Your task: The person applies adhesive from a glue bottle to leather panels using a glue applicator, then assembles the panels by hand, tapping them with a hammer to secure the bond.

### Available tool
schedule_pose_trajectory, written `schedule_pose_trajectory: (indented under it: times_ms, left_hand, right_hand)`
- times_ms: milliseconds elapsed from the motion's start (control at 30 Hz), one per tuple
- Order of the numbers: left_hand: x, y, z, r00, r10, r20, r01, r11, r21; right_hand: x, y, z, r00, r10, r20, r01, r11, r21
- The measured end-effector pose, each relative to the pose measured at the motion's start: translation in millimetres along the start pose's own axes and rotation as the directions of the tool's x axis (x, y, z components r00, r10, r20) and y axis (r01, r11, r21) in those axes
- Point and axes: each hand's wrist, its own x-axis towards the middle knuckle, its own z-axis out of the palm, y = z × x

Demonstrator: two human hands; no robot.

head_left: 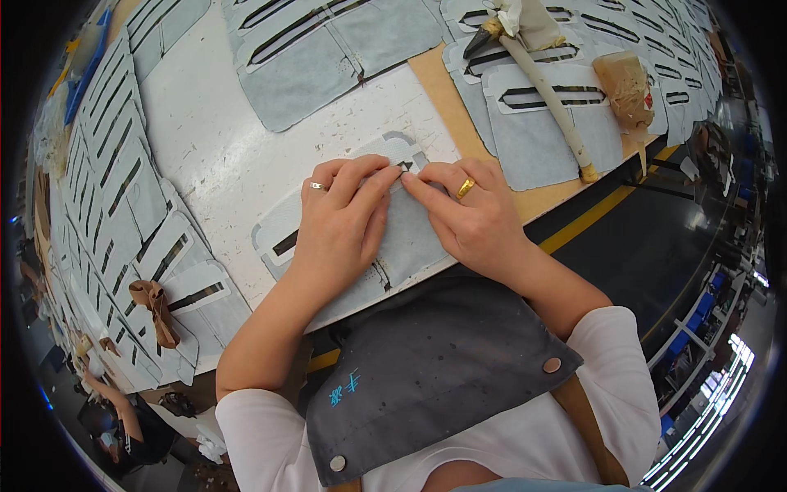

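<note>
- A dark grey apron (443, 369) of smooth cloth, fastened with round metal snaps, is seen just on the near side of the grey panel.
- The grey panel (416, 238) is laid on the near edge of the tabletop (205, 107), beneath both hands; its slot is framed by a white border.
- The left hand (348, 209) is half curled over the panel, its thumb and fingertips brought together by the slot's pointed far end; whether an edge is pinched cannot be told.
- The right hand (479, 209) is loosely bent, its index fingertip set at that same end; any grip is hidden.
- The slot's point could be creased or skewed if the two hands were pressed unevenly; the panel could be dragged askew, since no clamp is seen on it.
- The panel is flat and matt with rounded corners; the tabletop around it is white and scuffed.
- Left of the panel, similar slotted sheets (106, 201) are overlapped in rows, with a crumpled brown cloth (156, 312) on them.
- Beyond the panel to the right, a pale-handled tool (545, 98) and a translucent amber container (627, 90) are rested on more sheets.
</note>
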Motion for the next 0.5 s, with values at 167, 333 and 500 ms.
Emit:
schedule_pose_trajectory:
  times_ms: [167, 333, 500]
  left_hand:
    - [-1.3, 3.8, 2.8, 1.0, -0.002, 0.026, -0.001, 0.996, 0.089]
    - [-3.4, 3.4, 4.9, 0.999, 0.011, 0.037, -0.016, 0.987, 0.16]
    - [-0.7, 7.0, 2.7, 0.998, -0.009, 0.056, 0.0, 0.984, 0.176]
  right_hand:
    - [0.8, 1.4, 0.7, 0.999, -0.035, 0.007, 0.036, 0.997, -0.064]
    - [3.0, 0.7, -0.7, 0.999, -0.047, 0.012, 0.047, 0.996, -0.074]
    - [2.1, 0.9, -0.5, 0.998, -0.059, 0.027, 0.062, 0.993, -0.099]
